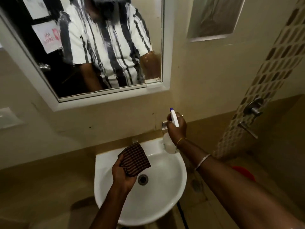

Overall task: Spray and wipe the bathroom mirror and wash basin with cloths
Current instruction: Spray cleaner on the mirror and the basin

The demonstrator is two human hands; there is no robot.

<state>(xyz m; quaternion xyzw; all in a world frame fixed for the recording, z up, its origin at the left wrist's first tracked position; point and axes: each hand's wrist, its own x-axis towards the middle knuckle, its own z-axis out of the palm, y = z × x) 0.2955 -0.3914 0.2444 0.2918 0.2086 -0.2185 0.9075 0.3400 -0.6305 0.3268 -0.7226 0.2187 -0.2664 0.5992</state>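
Wash basin [158, 205]: white, round-fronted, fixed to a beige wall, with a metal drain [143, 179] at its centre. Mirror [102, 47]: white-framed, on the wall above the basin, its glass streaked with running liquid; it reflects a person in a white shirt with dark stripes. Paper sign [49, 36]: seen only as a reflection, above and left of the basin; pink lettering, reversed and too blurred to read. Cloth [135, 160]: dark, finely checked, folded flat, held over the rear left of the basin bowl. Left hand [123, 175]: above the bowl just left of the drain, palm up, fingers curled round the cloth's near edge. Spray bottle [168, 144]: clear body, white head with a blue nozzle tip, over the basin's rear right corner, nozzle tilted up; any label cannot be made out. Right hand [177, 128]: wrapped round the bottle's neck, with a ring [180, 116] on one finger and a bangle [202, 161] on the forearm. Valve handle [253, 107]: metal, on a patterned tile strip [270, 80] well to the right of the basin. Wall niche [214, 17]: high and to the right of the basin, beside the mirror.
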